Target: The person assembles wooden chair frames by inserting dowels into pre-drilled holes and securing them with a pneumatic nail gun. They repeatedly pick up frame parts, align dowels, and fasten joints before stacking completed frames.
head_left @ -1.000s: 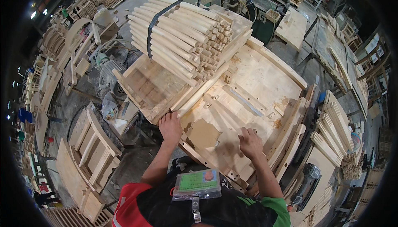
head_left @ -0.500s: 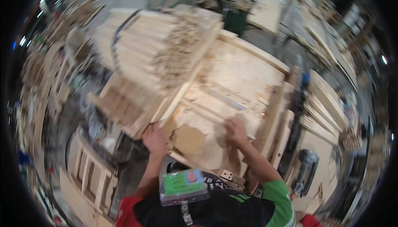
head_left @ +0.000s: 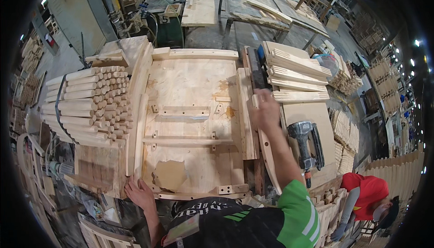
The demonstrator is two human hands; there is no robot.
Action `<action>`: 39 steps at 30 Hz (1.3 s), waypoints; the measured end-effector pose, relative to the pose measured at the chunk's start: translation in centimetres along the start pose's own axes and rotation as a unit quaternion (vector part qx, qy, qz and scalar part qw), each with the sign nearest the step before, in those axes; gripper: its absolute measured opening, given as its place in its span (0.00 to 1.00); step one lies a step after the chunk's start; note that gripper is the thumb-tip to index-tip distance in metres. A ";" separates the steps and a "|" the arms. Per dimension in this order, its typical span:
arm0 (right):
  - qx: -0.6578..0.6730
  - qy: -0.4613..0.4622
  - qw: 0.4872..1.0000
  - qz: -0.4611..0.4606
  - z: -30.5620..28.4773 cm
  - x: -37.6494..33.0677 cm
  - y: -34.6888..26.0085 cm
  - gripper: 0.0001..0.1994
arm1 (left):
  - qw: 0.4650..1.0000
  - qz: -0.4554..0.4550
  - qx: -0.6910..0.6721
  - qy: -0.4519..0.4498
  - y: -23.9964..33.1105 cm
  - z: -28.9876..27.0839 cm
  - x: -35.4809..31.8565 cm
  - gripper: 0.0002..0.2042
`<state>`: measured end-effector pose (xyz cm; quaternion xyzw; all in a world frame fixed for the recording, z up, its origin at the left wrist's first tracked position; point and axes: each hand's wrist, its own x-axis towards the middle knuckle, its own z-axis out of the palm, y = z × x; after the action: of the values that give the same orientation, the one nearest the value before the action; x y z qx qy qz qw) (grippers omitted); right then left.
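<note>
A pale wooden work board [head_left: 194, 80] with raised wooden rails lies in front of me. Across it a wooden crossbar [head_left: 190, 141] rests between small blocks, with a shorter strip [head_left: 185, 112] fixed farther back. My left hand [head_left: 142, 194] is at the board's near left corner, fingers apart against the end of the left rail [head_left: 140, 141]. Over the far end of a curved wooden piece [head_left: 267, 157], beside the right rail, is my right hand [head_left: 266, 112]. Blur hides whether its fingers grip that piece.
A strapped bundle of round wooden rods [head_left: 86, 105] lies left of the board. To the right are stacked slotted slats [head_left: 298, 78] and a nail gun [head_left: 305, 146] on a panel. A co-worker in a red shirt [head_left: 366, 193] bends at the lower right. Metal tables [head_left: 253, 12] stand behind.
The view has turned and levelled. My right hand has moved from above the board to the curved piece at the right. My left hand stays by the near left corner, its fingers now spread.
</note>
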<state>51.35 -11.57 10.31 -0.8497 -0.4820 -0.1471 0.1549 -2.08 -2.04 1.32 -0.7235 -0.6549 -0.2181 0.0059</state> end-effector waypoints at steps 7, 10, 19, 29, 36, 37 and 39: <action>-0.104 -0.162 0.981 0.009 -6.6 2.8 6.5 0.23 | 0.974 0.135 -0.183 0.004 3.6 0.7 1.5 0.18; 0.017 -0.067 0.996 -0.054 -11.1 3.9 2.5 0.21 | 0.946 0.183 -0.256 -0.077 6.8 1.5 1.8 0.18; 0.469 0.127 0.862 -0.147 -22.5 2.1 -8.1 0.27 | 0.845 0.354 -0.397 0.044 22.8 -3.5 9.2 0.35; -0.062 -0.001 0.977 -0.204 -10.4 2.2 -8.7 0.32 | 0.877 0.414 -0.238 -0.053 20.7 4.9 14.3 0.36; 0.117 -0.097 0.962 -0.229 0.4 4.8 -10.2 0.26 | 0.881 0.389 -0.264 0.065 21.1 6.8 16.9 0.26; 0.116 -0.089 0.964 -0.221 1.6 5.3 -9.8 0.26 | 0.891 0.359 -0.273 0.053 20.9 6.6 16.3 0.23; 0.115 -0.075 0.967 -0.213 3.2 6.3 -9.8 0.26 | 0.908 0.336 -0.246 -0.035 19.1 8.1 14.4 0.15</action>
<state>46.34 -0.62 11.14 -0.7129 -0.6754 -0.0559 0.1802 19.27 11.20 3.99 -0.8865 -0.2983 -0.3320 -0.1220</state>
